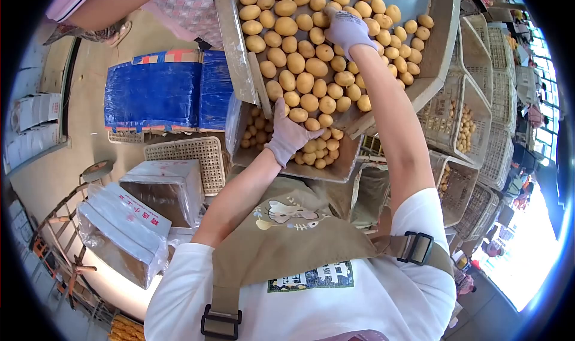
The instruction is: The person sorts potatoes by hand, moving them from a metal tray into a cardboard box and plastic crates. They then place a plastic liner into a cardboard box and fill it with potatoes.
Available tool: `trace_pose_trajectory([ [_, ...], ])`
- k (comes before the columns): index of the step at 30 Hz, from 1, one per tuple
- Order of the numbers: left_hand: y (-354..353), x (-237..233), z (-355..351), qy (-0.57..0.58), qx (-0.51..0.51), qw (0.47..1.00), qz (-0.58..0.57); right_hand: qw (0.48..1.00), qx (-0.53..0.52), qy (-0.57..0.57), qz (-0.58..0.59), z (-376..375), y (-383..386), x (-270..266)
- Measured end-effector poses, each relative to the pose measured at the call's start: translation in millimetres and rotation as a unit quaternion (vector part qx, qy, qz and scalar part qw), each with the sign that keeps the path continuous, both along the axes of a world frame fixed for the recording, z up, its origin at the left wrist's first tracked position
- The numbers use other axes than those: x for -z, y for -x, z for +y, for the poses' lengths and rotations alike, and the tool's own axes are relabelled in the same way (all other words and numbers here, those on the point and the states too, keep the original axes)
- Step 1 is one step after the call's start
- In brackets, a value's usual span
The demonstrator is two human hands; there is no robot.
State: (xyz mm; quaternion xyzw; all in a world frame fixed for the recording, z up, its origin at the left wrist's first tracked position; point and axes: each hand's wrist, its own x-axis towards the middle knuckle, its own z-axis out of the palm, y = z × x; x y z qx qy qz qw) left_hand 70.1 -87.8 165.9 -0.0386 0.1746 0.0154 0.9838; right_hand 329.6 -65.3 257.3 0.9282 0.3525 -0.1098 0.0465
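Note:
Many small yellow potatoes (316, 67) lie spread over a sloping tray (440, 59) with raised sides. My gloved right hand (348, 31) rests among the potatoes in the upper part of the tray; its visible fingers are apart, and I see no potato gripped in it. At the tray's lower edge is my gloved left hand (290, 135), thumb and fingers spread, next to the lowest potatoes. Beneath it, a bin (338, 172) holds more potatoes, partly hidden by that hand.
Blue-wrapped boxes (154, 95), a plastic crate (206, 161) and cartons (162, 188) stand to the left. Another person's arm (120, 4) shows at top left. Stacked crates (446, 116), some with potatoes, line the right. A cart frame (66, 245) stands lower left.

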Motion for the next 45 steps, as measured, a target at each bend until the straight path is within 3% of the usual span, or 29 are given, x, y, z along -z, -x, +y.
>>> trace_pose_trajectory([
  [3,-2.3,11.0,-1.5,-0.016,0.015,0.999,0.030,0.999,0.026,0.014,0.023,0.4,6.3,7.9],
  [7,-3.6,23.6,-4.3,0.051,0.012,0.998,0.019,0.998,0.007,0.029,0.048,-8.0,15.0,6.9],
  [11,-4.8,24.0,-6.5,0.062,0.021,0.998,0.020,0.996,0.052,-0.012,0.075,-19.1,19.1,19.1],
  [15,-3.0,24.5,-3.8,0.121,0.012,0.990,-0.068,0.957,0.002,-0.291,0.006,-77.1,50.9,9.6],
  [17,-4.1,24.2,-2.1,0.071,0.010,0.997,-0.040,0.932,-0.069,-0.351,-0.059,-132.2,52.7,-22.0],
  [18,-4.6,24.2,-1.4,0.042,0.008,0.999,-0.027,0.888,-0.163,-0.376,-0.210,-170.9,28.5,-23.7],
  [19,-4.2,24.6,-2.9,-0.025,0.007,0.999,-0.019,0.906,-0.059,-0.314,-0.278,-216.4,8.0,-33.6],
  [20,-4.6,25.0,-4.2,-0.138,0.007,0.990,-0.009,0.903,0.118,-0.299,-0.284,-259.7,-7.0,-47.4],
  [21,-3.1,23.5,-6.5,-0.352,0.005,0.936,0.011,0.891,0.160,-0.227,-0.359,-266.4,-11.8,-57.1],
  [22,-3.2,20.4,-8.0,-0.465,0.006,0.885,0.029,0.868,0.205,-0.152,-0.425,-272.7,-16.2,-66.7],
  [23,-4.0,19.5,-10.9,-0.511,0.003,0.859,0.039,0.889,0.163,-0.216,-0.370,-268.3,-25.5,-65.2],
  [25,-3.0,34.6,-12.3,-0.219,0.008,0.976,-0.014,0.907,0.083,-0.334,-0.244,-232.9,-20.6,-60.4],
  [26,-3.1,34.0,-9.6,-0.062,0.011,0.997,-0.050,0.919,0.066,-0.373,-0.108,-199.8,-14.2,-34.1],
  [27,-3.2,31.4,-6.1,0.095,0.012,0.992,-0.084,0.947,0.234,-0.210,0.073,-120.9,30.2,-75.8],
  [28,-4.3,25.3,-5.6,0.074,0.020,0.997,-0.031,0.960,0.020,-0.276,-0.033,-103.3,23.6,-23.5],
  [29,-5.7,29.0,-5.9,0.046,0.020,0.998,-0.029,0.962,-0.017,-0.272,0.012,-68.2,28.8,-14.2],
  [31,-5.1,42.0,-7.7,-0.007,0.017,1.000,-0.023,0.988,0.028,-0.152,0.000,-12.1,27.4,14.9],
  [34,-4.1,36.5,-3.7,0.080,0.022,0.996,-0.032,0.993,0.068,-0.093,0.019,28.2,11.5,13.7],
  [38,-1.9,31.8,-2.0,0.081,0.014,0.996,-0.019,0.991,0.070,-0.115,0.006,13.6,-0.9,2.8],
  [39,-3.3,30.0,-2.1,0.075,0.012,0.997,-0.007,0.986,0.072,-0.137,0.056,2.1,-15.4,14.7],
  [41,-2.8,54.6,-14.1,-0.099,-0.001,0.995,-0.014,0.991,0.066,-0.110,0.045,-15.2,-17.5,17.7],
  [43,-6.1,48.7,-14.2,-0.110,-0.007,0.994,-0.010,0.997,0.032,-0.063,0.039,-14.0,-13.1,24.3],
  [45,-6.6,36.3,-8.6,0.042,0.002,0.999,0.004,0.998,0.033,-0.037,0.046,-14.1,-6.1,23.2],
])
